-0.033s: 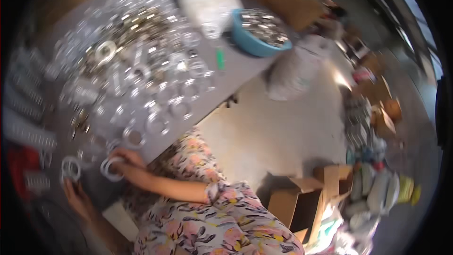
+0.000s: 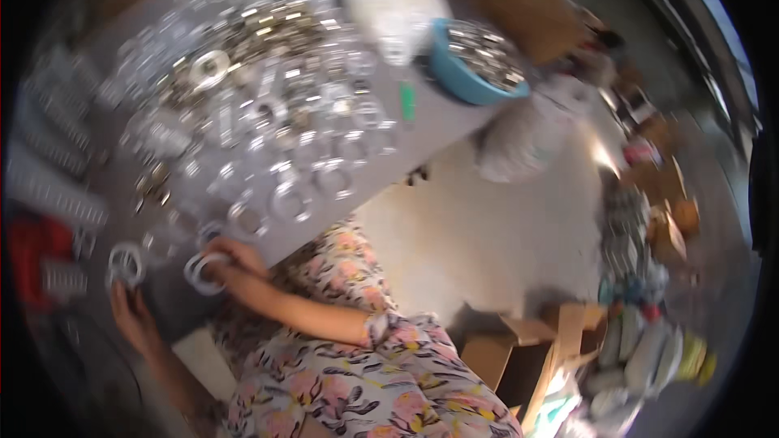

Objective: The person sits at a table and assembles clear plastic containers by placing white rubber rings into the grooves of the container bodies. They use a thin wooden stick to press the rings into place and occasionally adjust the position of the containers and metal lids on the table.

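At the near left part of the table, my left hand [image 2: 134, 316] has its fingertips at the lower edge of a clear-white ring [image 2: 126, 259], closed on it as far as the blur shows. A second clear-white ring [image 2: 195, 273] is in my right hand [image 2: 237, 258], whose fingers are closed over its right side. The two rings are apart, a short gap between them. Just beyond my right hand, more clear rings [image 2: 290, 203] lie on the grey table [image 2: 320, 223]. A small cluster of brassy metal pieces [image 2: 152, 186] lies farther off.
A large heap of clear rings and shiny metal pieces [image 2: 268, 40] covers the far table. Behind it stand a blue basin [image 2: 471, 89] of metal parts and a white sack [image 2: 389, 0]. A green piece [image 2: 407, 101] lies nearby. Cardboard boxes [image 2: 487, 357] stand on the floor at right.
The whole view has shifted, so the table and its things sit farther right in the picture. Both hands keep their rings, with little visible change between them.
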A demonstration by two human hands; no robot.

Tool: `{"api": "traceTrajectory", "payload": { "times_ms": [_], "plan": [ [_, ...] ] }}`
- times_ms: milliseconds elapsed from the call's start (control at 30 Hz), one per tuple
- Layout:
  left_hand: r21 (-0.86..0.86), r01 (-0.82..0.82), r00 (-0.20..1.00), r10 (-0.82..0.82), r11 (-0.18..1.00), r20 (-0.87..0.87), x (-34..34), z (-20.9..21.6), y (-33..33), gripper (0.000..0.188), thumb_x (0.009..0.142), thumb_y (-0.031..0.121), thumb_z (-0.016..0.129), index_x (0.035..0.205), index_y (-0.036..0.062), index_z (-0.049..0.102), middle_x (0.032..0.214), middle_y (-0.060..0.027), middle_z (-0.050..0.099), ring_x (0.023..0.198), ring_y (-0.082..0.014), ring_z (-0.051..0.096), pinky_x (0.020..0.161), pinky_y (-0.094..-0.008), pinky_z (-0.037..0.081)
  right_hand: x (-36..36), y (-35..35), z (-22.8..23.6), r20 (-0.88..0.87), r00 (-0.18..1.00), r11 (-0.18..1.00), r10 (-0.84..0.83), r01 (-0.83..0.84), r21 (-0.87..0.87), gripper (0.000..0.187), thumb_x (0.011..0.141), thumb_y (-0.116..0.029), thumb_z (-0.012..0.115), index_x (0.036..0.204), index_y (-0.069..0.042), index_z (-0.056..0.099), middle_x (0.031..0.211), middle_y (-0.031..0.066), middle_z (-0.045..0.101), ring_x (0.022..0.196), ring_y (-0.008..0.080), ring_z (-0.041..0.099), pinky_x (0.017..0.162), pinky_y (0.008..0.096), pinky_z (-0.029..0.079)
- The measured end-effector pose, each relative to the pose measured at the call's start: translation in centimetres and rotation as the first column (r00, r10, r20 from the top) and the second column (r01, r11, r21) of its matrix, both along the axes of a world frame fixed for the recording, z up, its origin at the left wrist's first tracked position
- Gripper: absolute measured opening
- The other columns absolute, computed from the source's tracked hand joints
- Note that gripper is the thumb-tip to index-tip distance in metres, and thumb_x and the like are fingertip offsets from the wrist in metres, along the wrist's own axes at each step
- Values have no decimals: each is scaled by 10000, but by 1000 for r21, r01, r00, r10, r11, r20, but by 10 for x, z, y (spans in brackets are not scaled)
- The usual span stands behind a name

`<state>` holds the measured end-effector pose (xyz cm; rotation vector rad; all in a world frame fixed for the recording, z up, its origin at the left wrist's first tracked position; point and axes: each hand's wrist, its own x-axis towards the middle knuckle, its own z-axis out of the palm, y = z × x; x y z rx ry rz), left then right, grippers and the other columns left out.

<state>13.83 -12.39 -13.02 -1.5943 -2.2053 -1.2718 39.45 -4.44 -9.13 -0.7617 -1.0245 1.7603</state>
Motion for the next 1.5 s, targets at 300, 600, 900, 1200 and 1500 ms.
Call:
{"api": "traceTrajectory", "payload": {
  "times_ms": [300, 600, 900, 1200, 1500],
  "plan": [
    [202, -389, 398, -34, 899, 917, -34, 19, -7, 242, 730, 78, 688, 930, -16, 587, 689, -42, 593, 430, -65, 434, 380, -193, 299, 3, -13, 4, 19, 999, 996, -49, 51, -80, 73, 877, -49, 465, 919, -28, 522, 676, 39, 529, 502, 60, 470, 400, 171, 363],
    [94, -357, 500, 105, 929, 860, -49, 18, -10, 189, 713, 100, 706, 849, 21, 601, 618, -6, 562, 388, -35, 388, 353, -169, 240, -2, -8, 10, -11, 1000, 1000, -12, 13, 24, 74, 889, -59, 455, 894, -1, 502, 637, 48, 505, 481, 69, 457, 395, 174, 353],
    [244, -125, 355, -186, 962, 916, 18, 48, 30, 166, 731, 73, 681, 855, 15, 587, 620, -11, 558, 391, -30, 376, 348, -168, 245, -9, -7, 12, -51, 992, 993, -113, 114, 15, 91, 895, -88, 460, 917, -8, 498, 669, 60, 533, 506, 97, 486, 418, 201, 389],
    [-42, 30, 579, 17, 999, 815, 38, 41, 62, 159, 719, 87, 688, 822, 11, 593, 662, -31, 607, 394, -18, 415, 337, -154, 271, 29, 1, 8, -85, 965, 964, -247, 254, 76, 109, 904, -97, 441, 913, 2, 487, 654, 65, 536, 527, 110, 507, 425, 214, 429],
    [-121, -15, 848, 77, 993, 524, 33, 29, 63, 142, 709, 77, 670, 805, -15, 619, 708, -37, 623, 656, -93, 568, 572, -218, 407, 20, -4, 9, -68, 990, 991, -125, 128, 46, 97, 898, -71, 441, 931, 5, 492, 677, 67, 537, 558, 105, 507, 471, 225, 437]
  ]
}}
